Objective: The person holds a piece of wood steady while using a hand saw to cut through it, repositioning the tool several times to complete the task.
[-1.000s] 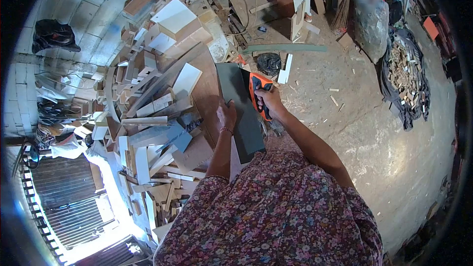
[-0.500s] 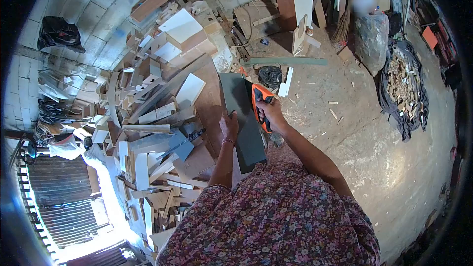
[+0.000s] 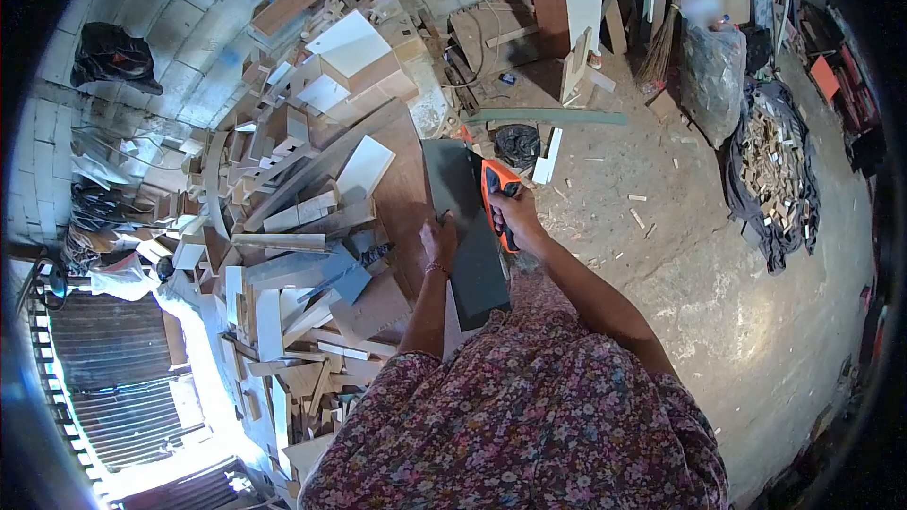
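Observation:
A long dark grey-green board (image 3: 463, 198) lies on the brown workbench (image 3: 402, 198) in front of me. My left hand (image 3: 438, 238) presses flat on the board near its middle, fingers spread. My right hand (image 3: 515, 215) is closed around the handle of an orange and black power tool (image 3: 495, 187), held against the board's right edge. My arms come out of a floral-patterned sleeve.
A heap of offcut boards and wood blocks (image 3: 293, 189) covers the bench to the left. On the dirt floor to the right lie a long green strip (image 3: 548, 117), a sack of wood scraps (image 3: 770, 156) and a plastic bag (image 3: 713, 66). Planks lean against the far wall.
The view has shifted slightly. My right hand with the power tool has crept a little along the board's edge; my left hand stays pressed on the board.

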Available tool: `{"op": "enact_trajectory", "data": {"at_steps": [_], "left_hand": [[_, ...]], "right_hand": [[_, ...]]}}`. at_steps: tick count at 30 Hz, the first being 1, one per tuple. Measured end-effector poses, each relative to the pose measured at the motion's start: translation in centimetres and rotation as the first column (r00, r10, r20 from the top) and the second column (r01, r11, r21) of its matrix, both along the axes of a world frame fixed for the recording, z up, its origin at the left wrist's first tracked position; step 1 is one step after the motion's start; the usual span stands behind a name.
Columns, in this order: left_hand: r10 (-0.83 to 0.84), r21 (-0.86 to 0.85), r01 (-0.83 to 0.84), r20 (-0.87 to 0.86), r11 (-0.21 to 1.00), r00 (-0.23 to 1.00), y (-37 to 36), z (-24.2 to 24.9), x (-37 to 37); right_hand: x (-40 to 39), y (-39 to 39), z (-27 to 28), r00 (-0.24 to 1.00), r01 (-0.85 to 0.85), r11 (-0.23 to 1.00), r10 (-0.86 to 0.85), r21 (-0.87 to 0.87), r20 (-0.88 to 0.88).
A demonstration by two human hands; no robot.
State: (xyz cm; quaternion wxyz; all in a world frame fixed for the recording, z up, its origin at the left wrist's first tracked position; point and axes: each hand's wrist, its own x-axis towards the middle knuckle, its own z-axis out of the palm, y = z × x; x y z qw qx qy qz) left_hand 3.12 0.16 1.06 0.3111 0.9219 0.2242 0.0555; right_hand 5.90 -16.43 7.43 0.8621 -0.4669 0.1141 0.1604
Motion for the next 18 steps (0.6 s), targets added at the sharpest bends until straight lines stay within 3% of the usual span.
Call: {"op": "enact_trajectory", "data": {"at_steps": [3, 10, 12, 16, 18], "left_hand": [[0.012, -0.109, 0.003, 0.135, 0.994, 0.991, 0.4, -1.3, 0.1], [0.036, -0.124, -0.033, 0.026, 0.992, 0.999, -0.5, 1.4, 0.0], [0.032, -0.235, 0.009, 0.17, 0.972, 0.985, -0.3, 0.8, -0.1], [0.027, -0.173, -0.005, 0.122, 0.985, 0.992, 0.3, -0.7, 0.1], [-0.031, -0.011, 0.032, 0.093, 0.999, 0.995, 0.0, -0.5, 0.4]], "right_hand": [[-0.1, -0.1, 0.5, 1.0, -0.014, 1.0, 0.013, -0.015, -0.009], [-0.1, 0.1, 0.9, 1.0, -0.018, 0.998, 0.018, -0.054, -0.011], [-0.2, -0.2, 1.6, 1.0, -0.012, 0.999, 0.013, -0.046, 0.015], [-0.1, 0.0, 0.9, 1.0, -0.013, 1.0, 0.013, -0.013, -0.023], [0.1, -0.3, 0.9, 0.999, -0.012, 1.0, 0.011, -0.013, -0.035]]}}
